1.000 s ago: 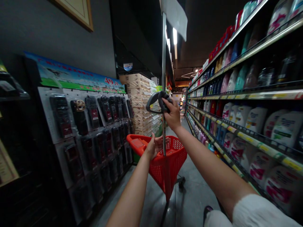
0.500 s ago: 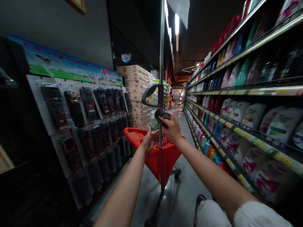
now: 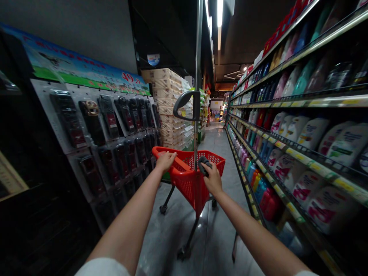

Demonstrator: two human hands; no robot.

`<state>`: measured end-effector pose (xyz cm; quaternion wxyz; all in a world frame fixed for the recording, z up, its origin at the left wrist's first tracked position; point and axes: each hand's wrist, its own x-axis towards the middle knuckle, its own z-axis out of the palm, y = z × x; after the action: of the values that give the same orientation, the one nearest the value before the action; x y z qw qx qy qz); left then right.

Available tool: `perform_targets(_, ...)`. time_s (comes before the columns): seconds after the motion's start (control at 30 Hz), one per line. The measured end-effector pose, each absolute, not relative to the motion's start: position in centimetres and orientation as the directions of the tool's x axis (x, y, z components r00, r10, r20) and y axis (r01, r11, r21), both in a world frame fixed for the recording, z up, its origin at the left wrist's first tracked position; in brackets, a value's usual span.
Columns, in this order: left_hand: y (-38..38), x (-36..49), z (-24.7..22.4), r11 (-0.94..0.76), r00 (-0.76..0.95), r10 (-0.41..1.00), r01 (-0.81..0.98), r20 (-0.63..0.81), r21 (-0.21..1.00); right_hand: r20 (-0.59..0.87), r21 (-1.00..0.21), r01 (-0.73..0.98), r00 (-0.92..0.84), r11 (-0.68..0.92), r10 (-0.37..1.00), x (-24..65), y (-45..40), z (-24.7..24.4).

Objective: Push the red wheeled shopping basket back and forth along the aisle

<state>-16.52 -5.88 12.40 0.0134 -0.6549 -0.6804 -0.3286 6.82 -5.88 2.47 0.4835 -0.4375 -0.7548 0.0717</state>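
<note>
A red plastic shopping cart basket [image 3: 186, 184] on dark wheeled legs stands in front of me. My left hand [image 3: 165, 161] grips its rim at the left corner, fingers over the edge. In my right hand [image 3: 213, 179] is a bunched dark grey cloth [image 3: 204, 165], pressed close to the basket's near right rim beside the pole. An upright metal pole [image 3: 198, 57] rises from the cart's near corner. A grey loop handle [image 3: 186, 105] is fixed on that pole, above both hands.
On the left, packaged belts [image 3: 109, 119] hang on a display under a blue banner [image 3: 86, 69]. Stacked cartons [image 3: 168, 111] stand behind the cart. Shelves of shampoo bottles [image 3: 310, 134] line the right side. A grey tiled floor [image 3: 214, 138] runs down the aisle.
My right hand has moved down with the cloth, from the pole below the handle to the basket rim. My left hand has shifted from beside the pole to the left rim and closed there.
</note>
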Motion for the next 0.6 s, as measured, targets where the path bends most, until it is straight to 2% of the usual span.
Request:
perform_targets(0.1,-6.1,-16.7,10.8,-0.03,-0.135,0.888,0.937,0.44,0.349,0.629,-0.681,0.497,0.02,0.538,0.777,3.4,-7.8,0.5)
perform_targets(0.27,-5.9,-16.6,9.7,-0.003,-0.112,0.902,0.964,0.417,0.265,0.732,-0.641,0.289,-0.049,0.711,0.68,1.4,-8.6,-2.7)
perform_targets(0.43,-5.8,-16.3,9.8,0.006,-0.092,0.894,0.981,0.438,0.192,0.489,-0.87,0.214,0.281,0.443,0.826,1.4,-6.5,-4.4)
perform_targets(0.5,-5.7,-16.0,9.6,0.006,-0.091,0.885,0.983,0.456,0.185,0.504,-0.862,0.223,0.286,0.455,0.815,0.5,-7.5,-4.6)
perform_targets(0.6,-5.8,-15.5,9.3,0.02,-0.114,0.869,0.981,0.482,0.195,0.634,-0.77,0.226,0.164,0.597,0.756,-0.5,-9.5,-4.6)
